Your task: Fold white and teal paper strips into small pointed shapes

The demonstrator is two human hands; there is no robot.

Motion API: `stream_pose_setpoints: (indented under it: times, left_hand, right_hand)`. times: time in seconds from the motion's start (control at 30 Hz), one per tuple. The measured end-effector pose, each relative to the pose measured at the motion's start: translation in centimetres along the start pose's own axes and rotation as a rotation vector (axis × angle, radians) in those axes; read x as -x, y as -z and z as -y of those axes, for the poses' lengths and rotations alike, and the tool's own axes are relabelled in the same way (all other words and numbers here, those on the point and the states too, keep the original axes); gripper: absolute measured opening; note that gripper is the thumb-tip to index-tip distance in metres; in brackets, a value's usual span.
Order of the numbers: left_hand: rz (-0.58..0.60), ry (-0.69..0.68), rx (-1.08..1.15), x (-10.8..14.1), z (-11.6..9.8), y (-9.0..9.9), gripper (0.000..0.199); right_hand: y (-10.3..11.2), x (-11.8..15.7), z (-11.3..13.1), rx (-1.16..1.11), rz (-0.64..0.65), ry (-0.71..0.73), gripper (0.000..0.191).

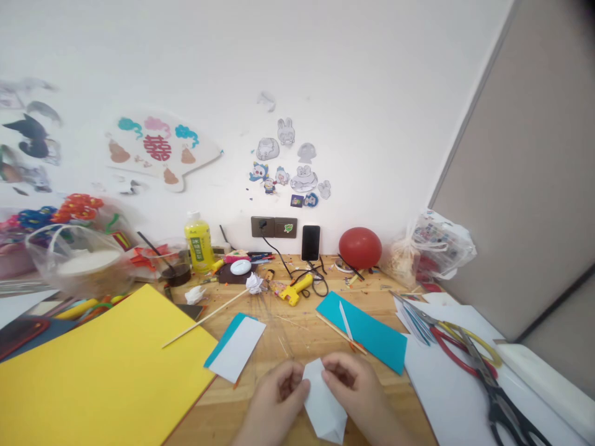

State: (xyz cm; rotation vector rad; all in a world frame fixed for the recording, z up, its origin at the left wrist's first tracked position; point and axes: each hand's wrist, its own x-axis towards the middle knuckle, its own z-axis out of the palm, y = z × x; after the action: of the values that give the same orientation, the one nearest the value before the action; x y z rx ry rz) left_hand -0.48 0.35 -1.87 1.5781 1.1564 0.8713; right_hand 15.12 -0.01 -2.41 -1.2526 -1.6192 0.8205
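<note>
A folded piece of pale white paper (pixel 324 406) is held between my two hands near the front edge of the view. My left hand (pixel 281 396) pinches its left edge with thumb and curled fingers. On the opposite side, my right hand (pixel 349 385) grips the upper right edge, thumb on top. The paper has a pointed upper end and a creased fold at its lower end. Ahead and to the left lies a white sheet over blue paper (pixel 239 350). A blue strip (pixel 372 334) with a white sliver and thin sticks lies ahead to the right.
Large yellow paper (pixel 106 365) covers the left side. Scissors (pixel 478 353) rest on white sheets at right. Behind are a yellow glue gun (pixel 296 290), a stick with a white paper flower (pixel 255 283), a bottle (pixel 199 243), a phone (pixel 311 243) and a red balloon (pixel 360 248).
</note>
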Motion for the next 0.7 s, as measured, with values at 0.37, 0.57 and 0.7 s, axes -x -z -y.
stream_pose_setpoints:
  times: [0.37,0.57,0.7]
  left_hand:
    - [0.071,0.085,-0.059,0.17,-0.5,0.05,0.03]
    - [0.088,0.109,-0.027,0.1,-0.58,0.01,0.031]
    - [0.089,0.097,0.006,0.09,-0.6,0.02,0.033]
  right_hand:
    - [-0.2,0.35,0.41,0.062,-0.006,-0.03,0.014]
    - [-0.15,0.29,0.72,0.029,-0.008,-0.054,0.013]
    - [-0.22,0.32,0.63,0.047,-0.01,-0.039,0.013]
